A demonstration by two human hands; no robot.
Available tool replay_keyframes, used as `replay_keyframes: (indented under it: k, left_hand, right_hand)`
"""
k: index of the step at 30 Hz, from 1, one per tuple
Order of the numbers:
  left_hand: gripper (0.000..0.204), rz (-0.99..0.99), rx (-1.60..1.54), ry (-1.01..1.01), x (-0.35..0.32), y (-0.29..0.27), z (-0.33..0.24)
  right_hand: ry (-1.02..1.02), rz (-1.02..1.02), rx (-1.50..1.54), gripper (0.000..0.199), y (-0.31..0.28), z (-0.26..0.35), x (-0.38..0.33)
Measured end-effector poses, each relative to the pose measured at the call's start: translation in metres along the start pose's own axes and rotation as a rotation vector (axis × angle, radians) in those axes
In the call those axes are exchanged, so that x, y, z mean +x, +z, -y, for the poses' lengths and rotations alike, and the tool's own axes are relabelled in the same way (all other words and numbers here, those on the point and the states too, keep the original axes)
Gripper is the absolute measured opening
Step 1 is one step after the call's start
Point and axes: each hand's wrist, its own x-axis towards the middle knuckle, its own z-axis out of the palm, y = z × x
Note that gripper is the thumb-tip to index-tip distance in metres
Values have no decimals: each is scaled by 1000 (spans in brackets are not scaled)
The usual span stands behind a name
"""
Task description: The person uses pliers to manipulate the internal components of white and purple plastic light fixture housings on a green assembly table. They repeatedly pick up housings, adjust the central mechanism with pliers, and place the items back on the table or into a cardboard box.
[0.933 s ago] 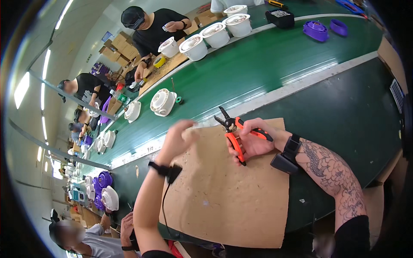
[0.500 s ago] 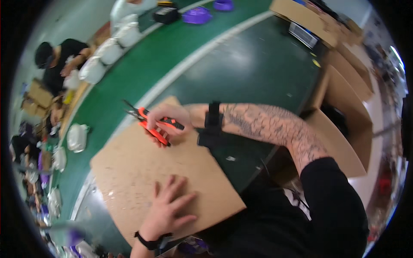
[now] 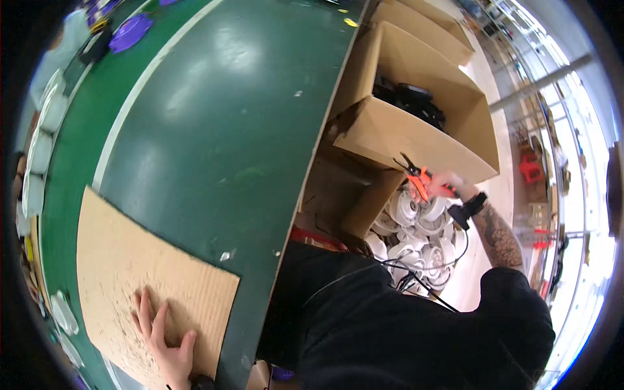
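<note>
Pliers moved past table edge, gripped in right hand near white parts, left hand splayed on cardboard

The right hand is blurry and covers part of the orange pliers. The left hand's arm is cut off at the bottom, and so is the cardboard sheet. The black things in the box are too jumbled to name. The black shirt hides some white round parts.
</note>
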Motion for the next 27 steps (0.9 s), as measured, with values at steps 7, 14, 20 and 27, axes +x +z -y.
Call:
replay_keyframes:
  k: [7, 14, 20, 27]
  left_hand:
    - [62, -14, -17, 16, 2, 7, -2]
    - [58, -22, -27, 34, 0, 9, 1]
    - [53, -77, -97, -10, -3, 12, 7]
    - [51, -117, -87, -25, -4, 9, 4]
  right_hand:
    - [-14, -450, -349, 31, -29, -254, 12]
    - [406, -296, 223, 26, 41, -271, 41]
    - [413, -266, 230, 26, 57, -255, 46]
    - [395, -328, 347, 19, 54, -261, 47]
